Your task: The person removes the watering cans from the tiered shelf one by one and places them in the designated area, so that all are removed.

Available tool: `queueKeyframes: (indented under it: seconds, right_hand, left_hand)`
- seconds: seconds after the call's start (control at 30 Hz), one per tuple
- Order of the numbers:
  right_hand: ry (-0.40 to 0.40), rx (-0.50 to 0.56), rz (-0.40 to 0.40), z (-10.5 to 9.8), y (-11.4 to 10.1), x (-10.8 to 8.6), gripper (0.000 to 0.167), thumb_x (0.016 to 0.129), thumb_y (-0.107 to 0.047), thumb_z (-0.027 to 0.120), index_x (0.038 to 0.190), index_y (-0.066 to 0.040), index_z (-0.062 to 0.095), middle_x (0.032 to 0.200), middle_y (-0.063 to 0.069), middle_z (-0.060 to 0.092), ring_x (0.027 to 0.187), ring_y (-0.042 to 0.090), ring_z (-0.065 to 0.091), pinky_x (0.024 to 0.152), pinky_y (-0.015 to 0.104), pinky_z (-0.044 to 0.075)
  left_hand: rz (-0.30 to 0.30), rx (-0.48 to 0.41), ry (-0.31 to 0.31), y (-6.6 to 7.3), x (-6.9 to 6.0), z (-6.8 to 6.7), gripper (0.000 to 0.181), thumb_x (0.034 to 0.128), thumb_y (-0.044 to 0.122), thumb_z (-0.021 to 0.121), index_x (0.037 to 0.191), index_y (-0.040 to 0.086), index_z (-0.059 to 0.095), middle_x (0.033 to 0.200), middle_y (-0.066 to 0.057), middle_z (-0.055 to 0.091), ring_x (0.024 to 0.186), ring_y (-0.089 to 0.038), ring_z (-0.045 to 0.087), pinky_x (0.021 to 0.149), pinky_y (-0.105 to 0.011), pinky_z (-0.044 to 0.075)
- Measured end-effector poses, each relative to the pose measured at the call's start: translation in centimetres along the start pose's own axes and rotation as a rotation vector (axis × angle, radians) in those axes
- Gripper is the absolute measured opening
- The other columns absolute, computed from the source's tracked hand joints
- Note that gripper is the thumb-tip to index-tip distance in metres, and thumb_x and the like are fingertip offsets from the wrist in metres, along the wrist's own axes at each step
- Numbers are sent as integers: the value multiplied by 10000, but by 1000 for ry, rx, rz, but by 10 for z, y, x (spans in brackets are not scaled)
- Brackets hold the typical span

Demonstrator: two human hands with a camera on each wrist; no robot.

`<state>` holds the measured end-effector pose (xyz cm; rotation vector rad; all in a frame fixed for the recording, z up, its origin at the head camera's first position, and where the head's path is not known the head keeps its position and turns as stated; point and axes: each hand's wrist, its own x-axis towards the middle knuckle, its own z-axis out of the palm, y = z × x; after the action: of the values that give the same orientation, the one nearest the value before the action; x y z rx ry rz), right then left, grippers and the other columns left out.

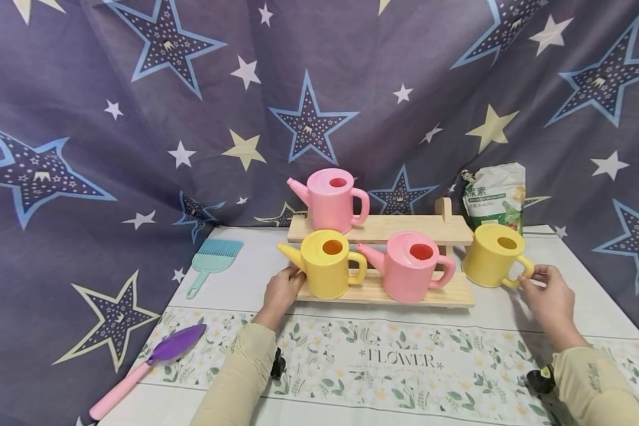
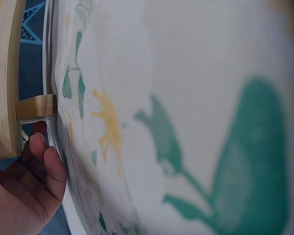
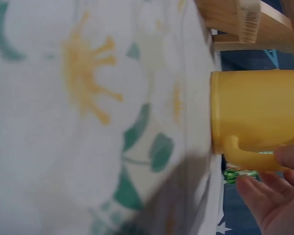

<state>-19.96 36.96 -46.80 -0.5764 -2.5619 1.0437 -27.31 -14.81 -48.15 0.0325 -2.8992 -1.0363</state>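
A wooden two-tier shelf [image 1: 373, 294] holds a yellow watering can [image 1: 325, 272] and a pink one [image 1: 407, 275] on its lower board, with another pink can [image 1: 330, 204] on top. My left hand [image 1: 281, 294] grips the lower board's left end; in the left wrist view its curled fingers [image 2: 54, 166] are beside the wood [image 2: 4, 88]. At the shelf's right stands a second yellow can [image 1: 490, 257] on the table. My right hand [image 1: 552, 299] pinches its handle, with the thumb on it in the right wrist view, where the yellow can [image 3: 259, 107] appears sideways.
A teal brush [image 1: 213, 260] lies at the table's back left, and a purple trowel with a pink handle [image 1: 176, 344] at the front left. A white and green bag [image 1: 494, 198] stands behind the right yellow can. A floral cloth strip [image 1: 383, 378] crosses the table.
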Motion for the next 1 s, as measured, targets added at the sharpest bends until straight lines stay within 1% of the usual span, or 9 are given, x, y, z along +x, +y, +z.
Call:
queueKeyframes:
  seconds: [0.07, 0.17, 0.2, 0.3, 0.4, 0.5, 0.77, 0.83, 1.0]
  right_hand:
    - [7, 13, 11, -3, -3, -1, 478, 972, -148, 574, 1363, 68, 405, 1342, 321, 502, 1165, 466, 555, 751, 311, 562]
    - [59, 37, 12, -10, -11, -4, 489, 978, -159, 570, 1394, 43, 411, 1387, 287, 481, 1241, 453, 501, 954, 496, 467]
    - [94, 45, 5, -12, -15, -5, 480, 979, -166, 566, 1395, 28, 425, 1392, 265, 490, 1253, 438, 497, 993, 507, 435]
    - [195, 89, -26, -18, -31, -7, 458, 980, -187, 558, 1393, -16, 458, 1395, 197, 521, 1281, 370, 495, 1066, 429, 392]
    - [276, 154, -98, -21, -53, -9, 430, 974, -185, 569, 1371, -38, 495, 1356, 160, 566, 1272, 301, 521, 1071, 319, 392]
    - [299, 204, -181, -21, -78, -12, 393, 971, -182, 588, 1332, -36, 539, 1293, 156, 601, 1250, 234, 549, 1044, 248, 404]
    - [161, 315, -319, -16, -135, -17, 352, 946, -218, 653, 1239, -25, 631, 1207, 114, 655, 969, -104, 578, 861, 110, 467]
    - [126, 362, -381, -12, -146, -17, 346, 928, -201, 681, 1203, 5, 648, 1175, 108, 669, 920, -149, 566, 816, 78, 462]
    - [31, 432, -500, -3, -170, -20, 327, 909, -138, 702, 1176, 45, 657, 1142, 87, 676, 920, -119, 594, 796, 62, 459]
  left_hand:
    - [1, 0, 0, 0, 0, 1, 409, 987, 385, 535, 1345, 200, 607, 1298, -143, 617, 1152, -386, 589, 926, -544, 470]
    - [0, -2, -4, -1, 0, 1, 409, 987, 388, 539, 1344, 201, 607, 1302, -135, 616, 1161, -383, 585, 935, -543, 466]
    - [-2, -4, -4, -1, -1, 1, 410, 986, 391, 541, 1343, 201, 608, 1302, -133, 617, 1161, -383, 585, 937, -543, 465]
    - [-1, -3, -2, 0, -1, 0, 412, 985, 396, 544, 1343, 201, 609, 1299, -134, 618, 1158, -380, 588, 937, -539, 467]
    - [5, 2, 6, 0, 0, -1, 409, 985, 391, 543, 1339, 199, 612, 1287, -140, 625, 1139, -377, 600, 920, -534, 478]
    - [4, -5, 12, 0, 1, -1, 403, 986, 393, 538, 1335, 207, 617, 1285, -134, 628, 1140, -364, 603, 919, -527, 480]
    - [-5, -17, 8, 0, 1, 1, 397, 989, 390, 534, 1334, 211, 617, 1296, -125, 622, 1158, -348, 597, 937, -522, 474]
    - [-6, -15, 9, 0, 0, 1, 394, 989, 388, 535, 1332, 211, 619, 1291, -127, 626, 1150, -349, 601, 930, -521, 478]
    - [-17, -26, 7, 2, -1, 1, 397, 987, 394, 538, 1332, 214, 619, 1291, -122, 626, 1153, -342, 601, 937, -517, 476]
